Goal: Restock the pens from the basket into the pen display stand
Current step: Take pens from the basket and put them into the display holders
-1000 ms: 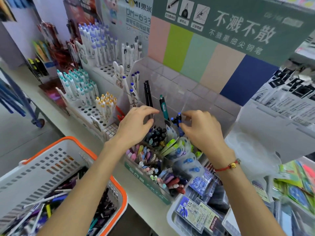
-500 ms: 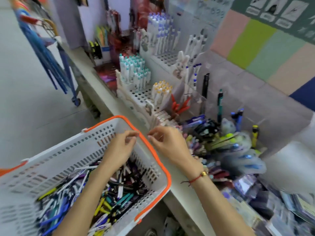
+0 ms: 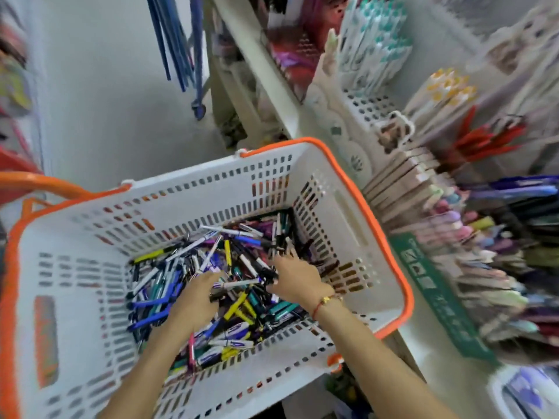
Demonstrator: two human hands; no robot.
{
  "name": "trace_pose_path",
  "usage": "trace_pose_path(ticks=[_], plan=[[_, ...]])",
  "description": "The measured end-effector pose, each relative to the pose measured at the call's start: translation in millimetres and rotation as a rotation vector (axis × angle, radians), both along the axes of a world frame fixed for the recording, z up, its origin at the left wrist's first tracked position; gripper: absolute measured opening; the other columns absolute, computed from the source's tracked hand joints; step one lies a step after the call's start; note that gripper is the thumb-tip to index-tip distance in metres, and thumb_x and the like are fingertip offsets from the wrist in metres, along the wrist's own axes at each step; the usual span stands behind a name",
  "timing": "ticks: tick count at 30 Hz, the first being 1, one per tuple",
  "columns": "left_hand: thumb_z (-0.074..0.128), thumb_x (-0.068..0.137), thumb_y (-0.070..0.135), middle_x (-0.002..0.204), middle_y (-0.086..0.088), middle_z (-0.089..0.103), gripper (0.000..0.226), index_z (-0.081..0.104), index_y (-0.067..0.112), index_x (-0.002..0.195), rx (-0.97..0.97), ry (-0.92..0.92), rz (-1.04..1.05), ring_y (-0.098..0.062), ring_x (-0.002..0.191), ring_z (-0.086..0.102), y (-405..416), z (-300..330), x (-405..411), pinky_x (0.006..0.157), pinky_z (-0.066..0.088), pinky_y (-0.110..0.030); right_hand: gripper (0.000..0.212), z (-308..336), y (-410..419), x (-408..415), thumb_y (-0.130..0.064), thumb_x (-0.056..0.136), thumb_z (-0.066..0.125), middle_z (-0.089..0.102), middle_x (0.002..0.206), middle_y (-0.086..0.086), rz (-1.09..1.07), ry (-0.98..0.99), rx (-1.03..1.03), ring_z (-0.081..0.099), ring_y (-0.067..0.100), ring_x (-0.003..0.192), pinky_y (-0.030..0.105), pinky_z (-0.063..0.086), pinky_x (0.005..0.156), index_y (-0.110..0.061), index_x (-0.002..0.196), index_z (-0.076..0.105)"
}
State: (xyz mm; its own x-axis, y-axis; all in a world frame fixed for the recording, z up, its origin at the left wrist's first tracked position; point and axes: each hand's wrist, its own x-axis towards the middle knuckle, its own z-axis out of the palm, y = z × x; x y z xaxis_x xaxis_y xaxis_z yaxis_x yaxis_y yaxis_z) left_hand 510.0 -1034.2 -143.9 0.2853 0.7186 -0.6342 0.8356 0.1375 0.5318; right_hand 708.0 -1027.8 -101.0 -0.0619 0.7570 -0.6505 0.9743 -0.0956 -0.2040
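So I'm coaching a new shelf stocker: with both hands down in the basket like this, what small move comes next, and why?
Probably close the right hand on a few pens under its fingers. Both hands are in the basket, on the pile; the left hand lies on it too, and neither clearly holds a pen yet. The display stand waits to the right.

we see a pale grey floor (image 3: pixel 109 110), smooth and evenly lit by soft daylight. a blue metal frame (image 3: pixel 181 40) stands on it near the top, one small wheel (image 3: pixel 199 111) touching the ground. a long cream shelf (image 3: pixel 266 77) runs slantwise from the top towards the lower right. at the far left edge hang blurred colourful goods (image 3: pixel 13 77) we cannot make out.
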Motion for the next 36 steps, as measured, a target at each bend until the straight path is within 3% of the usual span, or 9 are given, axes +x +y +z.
trace_pose_path(ticks=[3,7,11,14,20,25,28,32,36], plan=[[0.050,0.100,0.012,0.163,-0.004,-0.005,0.079,-0.008,0.022,0.154,-0.082,0.025,-0.152,-0.024,0.150,0.002,-13,-30,-2,0.117,0.020,-0.034,0.082,-26,-1,-14,-0.045,0.083,0.072,0.023,0.152,0.018,0.236,-0.108,-0.129,0.034,0.037,0.135,0.049,0.041,0.102,-0.010,0.144,0.029],[0.046,0.101,0.020,0.162,0.002,-0.016,0.082,-0.018,0.026,0.152,-0.005,0.088,-0.182,-0.019,0.150,-0.008,-24,-51,-3,0.121,0.002,-0.037,0.103,-54,-4,-24,-0.072,0.077,0.059,0.006,0.159,0.015,0.464,-0.320,-0.037,0.014,0.040,0.143,0.051,0.022,0.114,-0.014,0.151,0.017],[0.041,0.100,0.042,0.162,0.005,0.010,0.065,0.010,0.028,0.155,0.059,0.124,-0.118,-0.017,0.148,0.011,-17,-50,0,0.120,0.010,-0.038,0.085,-71,4,-37,-0.066,0.080,0.061,0.026,0.149,0.017,0.475,-0.340,0.125,0.026,0.038,0.136,0.049,0.029,0.108,-0.014,0.141,0.031],[0.057,0.085,0.057,0.150,0.005,0.028,0.077,0.024,0.027,0.148,0.134,0.213,-0.173,-0.017,0.140,0.025,-15,-45,4,0.113,0.020,-0.037,0.083,-75,7,-50,-0.056,0.078,0.072,0.032,0.141,0.018,0.347,-0.288,0.031,0.034,0.039,0.128,0.047,0.040,0.099,-0.012,0.136,0.033],[0.064,0.083,0.050,0.142,0.003,0.040,0.071,0.033,0.027,0.142,0.270,0.335,-0.272,-0.021,0.132,0.034,-12,-45,9,0.107,0.028,-0.036,0.050,-63,13,-52,-0.030,0.090,0.064,0.037,0.138,0.020,0.332,-0.187,-0.031,0.040,0.040,0.126,0.042,0.042,0.097,-0.009,0.130,0.043],[0.059,0.088,0.049,0.119,0.003,0.059,0.044,0.051,0.027,0.125,0.290,0.256,-0.299,-0.021,0.116,0.049,-8,-43,9,0.101,0.031,-0.035,0.038,-50,23,-34,-0.038,0.091,0.058,0.048,0.126,0.012,0.392,-0.134,-0.142,0.045,0.034,0.121,0.043,0.045,0.091,-0.008,0.115,0.057],[0.058,0.091,0.040,0.097,0.001,0.053,0.031,0.050,0.020,0.114,0.274,0.145,-0.285,-0.020,0.094,0.047,-4,-34,7,0.070,0.033,-0.033,0.027,-43,28,-27,-0.038,0.093,0.053,0.052,0.107,0.007,0.358,-0.055,-0.280,0.054,0.027,0.099,0.034,0.047,0.075,-0.012,0.098,0.056],[0.054,0.097,0.042,0.114,0.000,0.054,0.044,0.041,0.023,0.134,0.215,0.009,-0.349,-0.016,0.100,0.042,5,-19,-4,0.074,0.036,-0.029,0.021,-24,37,-15,-0.036,0.090,0.056,0.052,0.078,0.001,0.276,0.047,-0.327,0.049,0.018,0.067,0.029,0.040,0.058,-0.018,0.083,0.049],[0.054,0.093,0.052,0.082,0.001,0.052,0.046,0.048,0.021,0.127,0.116,-0.038,-0.389,-0.017,0.072,0.048,6,0,-2,0.058,0.032,-0.028,0.024,-8,41,-3,-0.024,0.088,0.066,0.047,0.075,0.001,0.146,0.230,-0.390,0.041,0.014,0.062,0.025,0.032,0.056,-0.014,0.079,0.047]])
